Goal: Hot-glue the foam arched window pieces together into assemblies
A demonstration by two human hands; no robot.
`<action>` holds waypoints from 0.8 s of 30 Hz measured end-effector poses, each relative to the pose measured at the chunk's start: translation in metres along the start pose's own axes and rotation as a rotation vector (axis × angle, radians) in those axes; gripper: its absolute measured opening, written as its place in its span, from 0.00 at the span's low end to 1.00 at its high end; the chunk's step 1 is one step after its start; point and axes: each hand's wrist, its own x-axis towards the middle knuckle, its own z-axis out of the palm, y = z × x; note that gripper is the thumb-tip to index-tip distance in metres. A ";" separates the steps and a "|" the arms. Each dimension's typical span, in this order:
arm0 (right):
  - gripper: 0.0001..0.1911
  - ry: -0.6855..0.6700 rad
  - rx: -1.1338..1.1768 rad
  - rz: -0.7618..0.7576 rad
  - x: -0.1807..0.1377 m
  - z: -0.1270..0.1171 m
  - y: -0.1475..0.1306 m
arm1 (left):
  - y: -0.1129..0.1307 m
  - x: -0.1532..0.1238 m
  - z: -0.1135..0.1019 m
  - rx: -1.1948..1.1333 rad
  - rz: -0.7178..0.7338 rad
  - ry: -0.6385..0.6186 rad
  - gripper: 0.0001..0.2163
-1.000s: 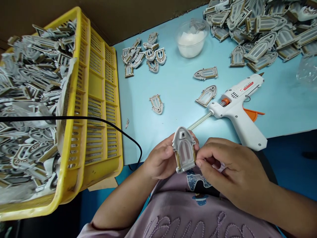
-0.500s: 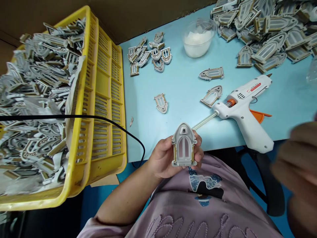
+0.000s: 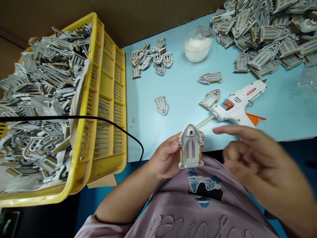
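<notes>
Far to the left of the grip stands a yellow basket (image 3: 109, 109) heaped with grey arched pieces, a black cable (image 3: 111, 124) looping off its wall. The left hand (image 3: 165, 158) is clamped on an arched window piece (image 3: 190, 147), held upright just above the lap, thumb and fingers at its edges. Just right of the grip, the blurred right hand (image 3: 252, 158) hangs with fingers loosely apart, holding nothing. Beyond it a glue gun (image 3: 239, 105) lies on the blue table (image 3: 183, 86).

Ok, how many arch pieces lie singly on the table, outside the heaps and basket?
3: one left of centre, one below the plastic bowl, one beside the glue gun. Another arch piece is in the left hand, off the table.
</notes>
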 end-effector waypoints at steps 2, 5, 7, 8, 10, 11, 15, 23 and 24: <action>0.34 -0.058 0.054 0.020 0.001 0.017 -0.004 | 0.001 -0.001 0.003 0.047 0.016 0.047 0.23; 0.39 -0.087 0.033 0.028 0.008 0.034 -0.009 | 0.005 -0.003 0.010 0.093 0.054 0.078 0.26; 0.33 -0.128 -0.043 0.070 0.015 0.034 -0.014 | 0.011 -0.004 0.016 0.106 0.088 0.097 0.29; 0.26 -0.157 -0.087 0.083 0.018 0.031 -0.018 | 0.014 -0.004 0.018 0.115 0.102 0.110 0.29; 0.11 -0.239 -0.152 0.076 0.024 0.020 -0.027 | 0.022 0.001 0.021 0.140 0.139 0.152 0.29; 0.10 -0.288 -0.161 0.057 0.026 0.012 -0.033 | 0.026 0.007 0.021 0.153 0.161 0.180 0.28; 0.15 -0.357 -0.098 -0.006 0.028 -0.031 -0.046 | 0.044 0.049 0.015 0.277 0.283 0.353 0.22; 0.08 0.203 -0.108 0.130 0.010 -0.139 0.014 | 0.072 0.178 0.004 0.706 0.399 0.420 0.20; 0.08 0.253 -0.087 0.151 0.007 -0.146 0.022 | 0.072 0.193 0.006 0.809 0.398 0.411 0.20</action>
